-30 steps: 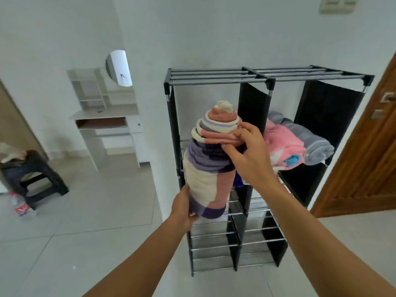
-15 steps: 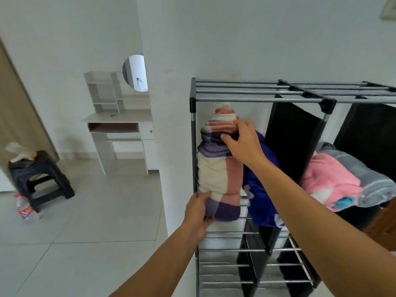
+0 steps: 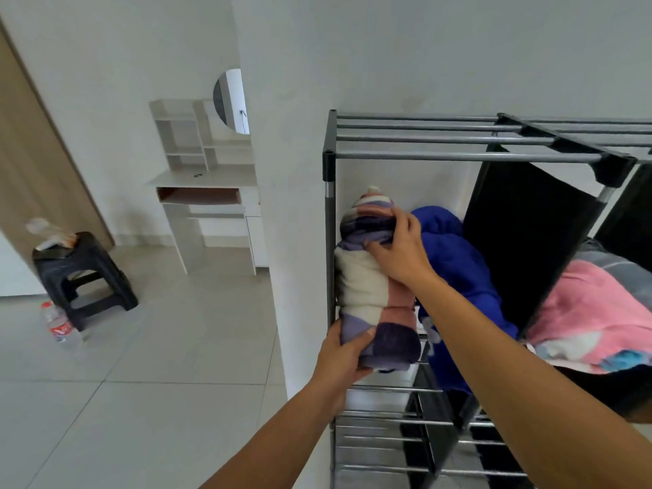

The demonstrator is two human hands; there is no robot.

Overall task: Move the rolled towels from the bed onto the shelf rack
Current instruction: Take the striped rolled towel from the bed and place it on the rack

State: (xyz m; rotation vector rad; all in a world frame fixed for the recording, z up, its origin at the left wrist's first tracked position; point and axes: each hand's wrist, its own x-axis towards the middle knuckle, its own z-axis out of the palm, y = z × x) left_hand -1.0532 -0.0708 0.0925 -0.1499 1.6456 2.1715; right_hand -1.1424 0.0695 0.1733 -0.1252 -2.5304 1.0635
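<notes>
A rolled towel (image 3: 370, 287) in cream, pink and purple blocks lies inside the upper left compartment of the black and silver shelf rack (image 3: 458, 157), against its left post. My left hand (image 3: 344, 351) grips the near purple end from below. My right hand (image 3: 400, 252) presses on top of its far end. A rolled blue towel (image 3: 455, 262) lies beside it on the right in the same compartment. A pink towel (image 3: 592, 312) and a grey one (image 3: 610, 262) fill the compartment to the right, past a black fabric divider.
The rack stands against a white wall corner. A black plastic stool (image 3: 81, 277) and a water bottle (image 3: 58, 324) stand on the tiled floor at left. A white dressing table (image 3: 208, 192) with a round mirror is behind. Lower rack shelves (image 3: 388, 439) show bare rods.
The towel went from held upright in front of the rack to lying inside the upper left compartment next to the blue towel. I have stepped closer and the view shifted left.
</notes>
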